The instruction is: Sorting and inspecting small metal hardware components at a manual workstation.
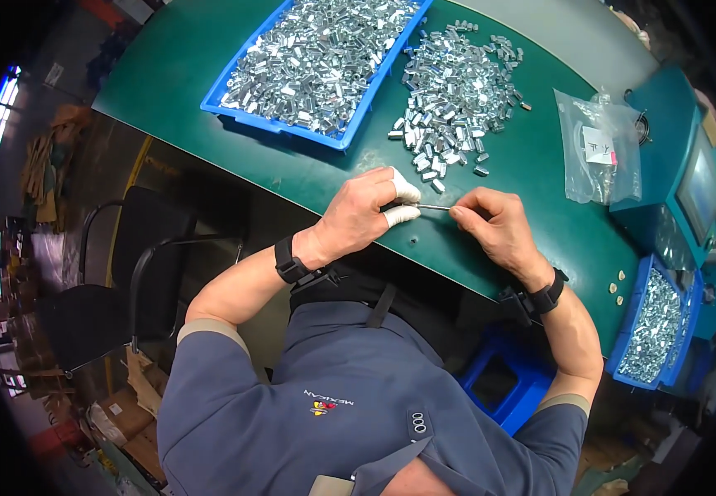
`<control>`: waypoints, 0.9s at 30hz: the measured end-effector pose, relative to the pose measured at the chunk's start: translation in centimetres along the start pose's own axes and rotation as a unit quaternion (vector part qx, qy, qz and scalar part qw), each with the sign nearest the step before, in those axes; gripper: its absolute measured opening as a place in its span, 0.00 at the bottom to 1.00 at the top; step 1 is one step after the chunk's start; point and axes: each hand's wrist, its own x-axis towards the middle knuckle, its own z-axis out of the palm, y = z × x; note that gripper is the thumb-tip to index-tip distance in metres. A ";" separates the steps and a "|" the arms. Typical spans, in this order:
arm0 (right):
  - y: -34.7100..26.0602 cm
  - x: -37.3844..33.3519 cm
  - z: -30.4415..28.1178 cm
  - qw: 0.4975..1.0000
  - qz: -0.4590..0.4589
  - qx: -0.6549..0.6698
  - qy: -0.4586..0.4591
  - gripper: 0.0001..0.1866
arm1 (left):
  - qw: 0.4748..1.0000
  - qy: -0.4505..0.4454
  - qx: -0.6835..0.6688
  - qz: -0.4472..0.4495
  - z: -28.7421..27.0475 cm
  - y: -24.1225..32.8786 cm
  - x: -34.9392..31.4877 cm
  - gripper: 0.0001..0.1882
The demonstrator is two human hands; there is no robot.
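My left hand (362, 208) is closed in a pinch at the table's near edge, with white covers on its thumb and a finger. What sits between those fingertips is hidden. A thin metal rod (435, 207) runs from them to my right hand (494, 221), whose thumb and forefinger grip its other end. Just beyond my hands lies a loose pile of small shiny metal sleeves (457, 99). Left of the pile stands a blue tray (288, 130) heaped with similar pieces.
A clear plastic bag (577, 169) lies at the right beside a green machine (664, 149) with a screen. A second blue tray (618, 360) of metal pieces is at the far right, near several small beige rings (613, 288). A black chair (155, 264) stands at the left.
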 end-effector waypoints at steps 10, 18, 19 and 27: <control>0.1 2.9 1.4 0.994 0.063 0.070 -0.064 0.15 | 0.992 -0.019 -0.067 -0.109 -1.5 -0.4 0.2 0.11; 1.4 2.7 1.6 0.984 0.063 0.158 -0.045 0.13 | 0.990 -0.027 -0.070 -0.122 -1.6 -0.3 0.6 0.13; 1.4 2.7 1.6 0.985 0.059 0.159 -0.043 0.13 | 0.988 -0.024 -0.075 -0.130 -1.4 -0.4 0.5 0.13; 0.4 3.0 1.9 0.996 0.009 0.081 -0.036 0.14 | 0.986 -0.025 -0.101 -0.132 -0.7 0.2 1.0 0.10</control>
